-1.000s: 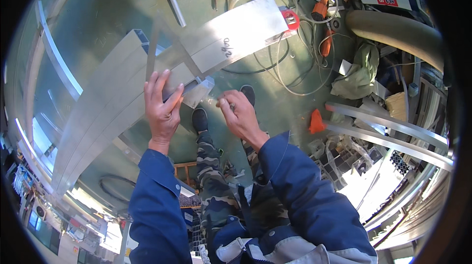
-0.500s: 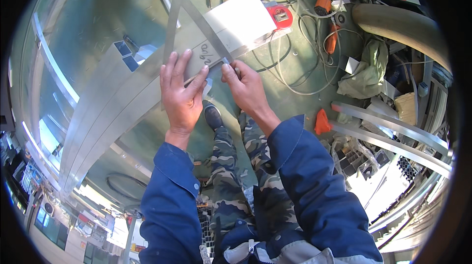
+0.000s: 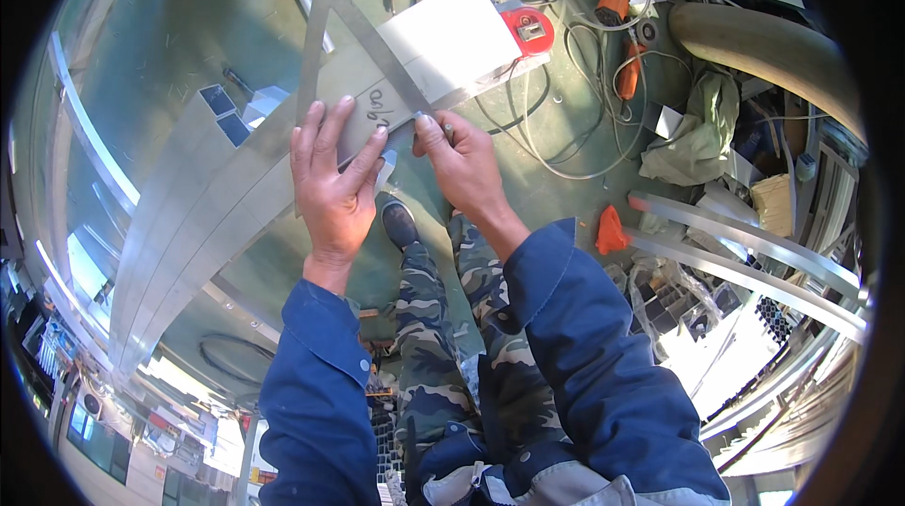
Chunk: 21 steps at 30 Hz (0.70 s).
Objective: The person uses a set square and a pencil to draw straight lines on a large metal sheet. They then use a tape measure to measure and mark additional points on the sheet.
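My left hand (image 3: 332,190) lies with fingers spread on the lower part of a metal triangle square (image 3: 370,42), pressing it on a long, pale metal profile (image 3: 212,199). Between the thumb and fingers of my right hand (image 3: 464,159) is a slim pen-like marker (image 3: 449,134), mostly hidden by the hand. Its tip end is close to the square's lower right corner, at the profile's near edge. Dark handwritten marks show on the metal inside the triangle. A red tape measure (image 3: 531,32) rests at the profile's right end, beyond the sunlit stretch.
A hammer (image 3: 309,1) is past the profile. Orange power tools (image 3: 615,1) and looped cables lie on the floor to the right. Two metal bars (image 3: 745,232) extend from the right, near an orange rag (image 3: 613,231). Beneath me is my shoe (image 3: 400,223).
The whole scene has shifted slightly left in view. Both hands keep their places on the work, the right hand's tip end still by the square's corner.
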### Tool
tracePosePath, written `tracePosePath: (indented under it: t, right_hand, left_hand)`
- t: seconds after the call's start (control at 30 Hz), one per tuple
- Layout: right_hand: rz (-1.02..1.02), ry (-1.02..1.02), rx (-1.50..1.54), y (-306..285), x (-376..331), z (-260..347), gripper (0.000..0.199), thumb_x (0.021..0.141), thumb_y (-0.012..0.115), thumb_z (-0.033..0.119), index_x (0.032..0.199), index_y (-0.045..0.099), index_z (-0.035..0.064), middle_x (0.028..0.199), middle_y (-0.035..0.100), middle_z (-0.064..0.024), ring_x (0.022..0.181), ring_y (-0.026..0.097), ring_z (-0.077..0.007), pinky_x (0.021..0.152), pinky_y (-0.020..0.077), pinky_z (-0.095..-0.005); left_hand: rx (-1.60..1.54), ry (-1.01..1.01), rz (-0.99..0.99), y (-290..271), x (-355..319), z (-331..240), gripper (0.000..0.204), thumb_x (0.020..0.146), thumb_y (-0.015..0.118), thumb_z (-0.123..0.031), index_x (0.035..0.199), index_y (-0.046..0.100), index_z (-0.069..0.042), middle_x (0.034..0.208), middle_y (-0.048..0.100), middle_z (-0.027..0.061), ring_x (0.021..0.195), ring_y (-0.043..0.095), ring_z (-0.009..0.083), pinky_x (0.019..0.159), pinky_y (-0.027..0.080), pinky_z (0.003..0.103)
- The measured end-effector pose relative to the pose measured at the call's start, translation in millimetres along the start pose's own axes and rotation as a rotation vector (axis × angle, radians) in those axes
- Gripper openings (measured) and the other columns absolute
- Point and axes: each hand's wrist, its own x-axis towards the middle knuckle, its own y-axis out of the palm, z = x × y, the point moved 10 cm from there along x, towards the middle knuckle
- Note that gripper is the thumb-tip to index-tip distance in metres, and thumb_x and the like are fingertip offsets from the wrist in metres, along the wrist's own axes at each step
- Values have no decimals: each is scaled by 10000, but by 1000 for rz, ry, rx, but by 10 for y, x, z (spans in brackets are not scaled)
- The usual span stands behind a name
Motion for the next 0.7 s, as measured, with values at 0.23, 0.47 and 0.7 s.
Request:
tracePosePath:
  t: [0.23,0.47,0.7]
  right_hand:
    - [-35,-40,78,-17,-2,26,361,1143,679,291,921,709,8,773,674,15,723,537,-52,656,447,-286]
    - [-22,-11,68,-12,4,-14,365,1146,672,296,922,717,11,785,685,17,730,541,-46,659,445,-278]
    - [-18,-9,64,-2,0,-17,359,1146,670,294,930,721,12,790,690,16,734,547,-49,668,452,-281]
  left_hand:
    - [-12,1,8,27,-4,45,521,830,881,-90,1304,847,-303,1616,631,36,1554,484,379,1283,357,587]
    - [-21,5,5,8,8,33,519,823,879,-81,1295,848,-294,1613,633,36,1552,485,385,1275,365,596]
    - [-14,-7,7,-8,16,24,501,819,869,-68,1275,849,-274,1607,639,40,1542,498,394,1279,359,600]
